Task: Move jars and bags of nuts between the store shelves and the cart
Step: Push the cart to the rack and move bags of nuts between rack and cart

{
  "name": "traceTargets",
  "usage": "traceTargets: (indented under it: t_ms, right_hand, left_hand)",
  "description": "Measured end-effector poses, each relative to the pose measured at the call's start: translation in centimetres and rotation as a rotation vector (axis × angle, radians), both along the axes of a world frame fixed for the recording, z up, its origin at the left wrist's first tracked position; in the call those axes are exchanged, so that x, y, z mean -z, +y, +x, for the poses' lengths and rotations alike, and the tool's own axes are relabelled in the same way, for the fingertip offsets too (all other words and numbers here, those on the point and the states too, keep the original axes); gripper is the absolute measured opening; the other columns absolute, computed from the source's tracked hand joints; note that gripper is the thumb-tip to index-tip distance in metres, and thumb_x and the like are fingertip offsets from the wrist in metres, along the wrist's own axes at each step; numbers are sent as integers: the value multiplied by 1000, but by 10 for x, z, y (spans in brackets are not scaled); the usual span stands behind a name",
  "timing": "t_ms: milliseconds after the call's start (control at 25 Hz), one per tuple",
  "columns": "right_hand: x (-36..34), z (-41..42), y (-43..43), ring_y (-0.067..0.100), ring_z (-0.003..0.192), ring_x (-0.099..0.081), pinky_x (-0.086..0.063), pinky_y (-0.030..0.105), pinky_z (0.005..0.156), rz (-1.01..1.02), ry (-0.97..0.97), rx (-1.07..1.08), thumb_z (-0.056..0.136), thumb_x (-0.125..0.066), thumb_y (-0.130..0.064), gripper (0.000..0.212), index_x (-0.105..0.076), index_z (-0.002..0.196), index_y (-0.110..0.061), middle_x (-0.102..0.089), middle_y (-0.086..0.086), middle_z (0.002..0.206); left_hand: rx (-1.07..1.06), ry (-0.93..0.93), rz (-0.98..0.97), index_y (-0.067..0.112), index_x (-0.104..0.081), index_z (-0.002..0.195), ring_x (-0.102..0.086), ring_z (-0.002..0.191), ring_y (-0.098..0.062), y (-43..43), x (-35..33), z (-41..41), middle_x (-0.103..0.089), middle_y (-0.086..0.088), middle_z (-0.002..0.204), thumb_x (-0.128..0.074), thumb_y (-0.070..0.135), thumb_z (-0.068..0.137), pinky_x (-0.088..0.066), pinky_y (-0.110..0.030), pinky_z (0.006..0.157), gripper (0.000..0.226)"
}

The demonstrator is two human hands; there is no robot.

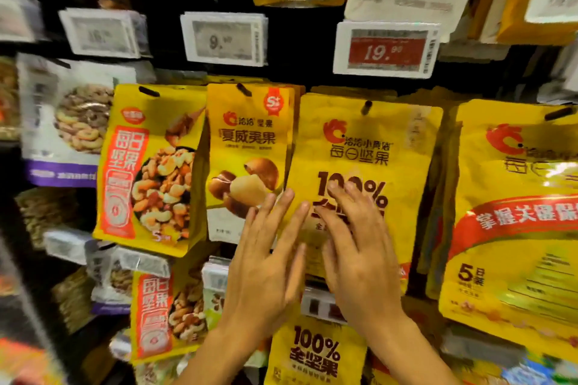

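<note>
A yellow bag of nuts marked "100%" hangs from a peg in the middle of the shelf wall. My right hand lies flat on its lower front with the fingers spread. My left hand is open beside it, its fingertips at the bag's left edge and over the bottom of the neighbouring macadamia bag. Neither hand grips anything. The bag's lower part is hidden behind my hands.
More yellow nut bags hang around: a mixed-nut bag at left, a large bag at right, another "100%" bag below. Price tags sit on the rail above. No cart in view.
</note>
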State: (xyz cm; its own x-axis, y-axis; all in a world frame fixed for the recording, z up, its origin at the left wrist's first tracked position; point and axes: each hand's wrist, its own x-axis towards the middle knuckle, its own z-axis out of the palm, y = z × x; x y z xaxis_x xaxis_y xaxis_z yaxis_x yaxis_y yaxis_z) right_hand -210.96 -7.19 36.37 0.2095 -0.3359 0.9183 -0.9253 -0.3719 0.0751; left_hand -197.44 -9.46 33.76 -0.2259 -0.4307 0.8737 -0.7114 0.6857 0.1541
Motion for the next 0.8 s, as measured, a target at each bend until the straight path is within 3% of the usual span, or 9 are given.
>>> traceTargets:
  t_ms: [80,160,320,400,520,560,640,720,800]
  right_hand:
    - [7,32,0,21,136,-34,-30,38,112,46,-8,-171,92,-43,-14,34,-52,124,-9,-45,7,142]
    - [8,57,-11,21,137,-34,-33,39,110,123,-26,-184,91,-44,-15,40,-53,129,-7,-45,8,143]
    - [5,97,-45,32,132,-41,-35,49,107,217,42,63,83,-65,-7,50,-51,131,1,-46,15,141]
    - [8,105,-54,37,128,-45,-34,51,105,237,50,184,80,-69,-5,48,-56,126,3,-50,19,136]
    - [11,119,-50,31,126,-49,-31,31,109,146,-202,143,90,-44,-15,36,-63,114,3,-57,18,129]
    - [7,134,-50,25,128,-45,-29,26,110,110,-300,59,91,-40,-17,37,-61,115,2,-56,16,129]
    - [1,175,-58,17,138,-30,-22,24,115,88,-291,-54,95,-37,-21,41,-49,131,-4,-44,8,142]
    - [3,208,-77,19,144,-17,-13,32,118,110,-113,16,97,-35,-27,49,-36,142,-7,-29,5,152]
    - [5,214,-97,24,142,-16,-10,37,117,124,34,188,96,-35,-30,53,-33,142,-3,-27,11,151]
  left_hand:
    - [-48,92,39,19,-33,144,-22,143,-20,1,9,35,-26,1,154,-36,29,98,-26,-40,114,47]
    - [-109,65,102,17,-33,144,-21,143,-23,-14,3,62,-25,-4,154,-39,26,97,-28,-45,113,49]
    - [-112,-187,273,18,-12,146,-4,146,-26,-53,-20,88,-4,-5,155,-42,25,99,-18,-45,118,56]
    - [37,-244,195,12,-33,144,-17,144,-26,-53,-13,104,-20,-9,154,-46,24,97,-26,-44,115,51]
    - [222,61,29,21,-56,128,-35,135,-8,-52,-3,161,-43,5,143,-46,29,96,-31,-27,111,35]
    - [160,188,25,25,-53,129,-34,132,-4,-59,-4,186,-41,8,141,-44,33,96,-27,-19,110,36]
    - [7,299,63,23,-40,140,-25,136,-7,-80,-16,223,-30,5,148,-38,41,96,-18,-19,113,48]
    - [-64,116,97,18,-24,145,-13,143,-21,-103,-22,229,-18,-4,153,-28,47,97,-8,-32,117,56]
    - [-140,-90,60,19,-21,143,-10,144,-32,-119,-18,216,-16,-7,152,-27,45,96,-5,-44,117,54]
